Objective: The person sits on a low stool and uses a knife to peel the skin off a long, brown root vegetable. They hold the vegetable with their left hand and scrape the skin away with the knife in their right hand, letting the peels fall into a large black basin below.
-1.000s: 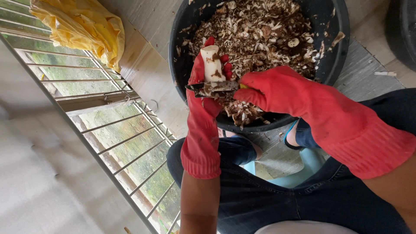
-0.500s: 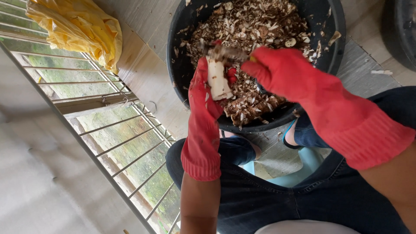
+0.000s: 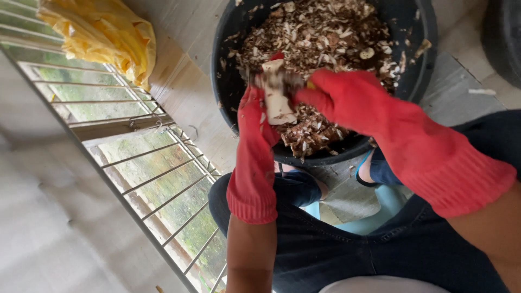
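Your left hand pinches a pale root piece over the black tub, so shavings loosened by your closed right hand fall inside.

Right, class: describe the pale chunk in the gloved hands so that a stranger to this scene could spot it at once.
Find the big black tub full of brown and white shavings. Over its near side, two red gloves meet; the left hand holds the chunk upright, with the right hand against its top. It is one solid, cream-coloured block, far larger than the thin loose shavings behind it.
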